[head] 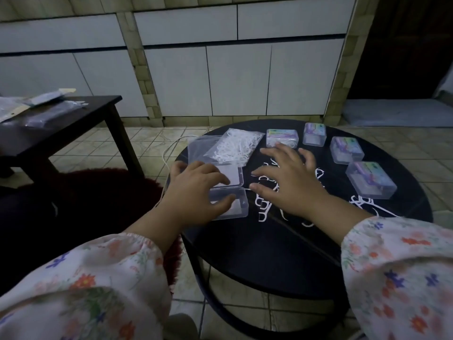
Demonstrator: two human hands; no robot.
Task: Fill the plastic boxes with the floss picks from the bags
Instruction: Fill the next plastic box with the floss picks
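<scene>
Your left hand (196, 190) rests spread on the open box (229, 202), steadying it. Your right hand (291, 182) lies flat over loose floss picks (263, 207), probably holding none. Scoop a bunch gently.

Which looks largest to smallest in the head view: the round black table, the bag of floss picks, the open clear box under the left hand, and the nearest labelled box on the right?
1. round black table
2. open clear box, lid included
3. bag of floss picks, close to the open box
4. nearest labelled box
</scene>
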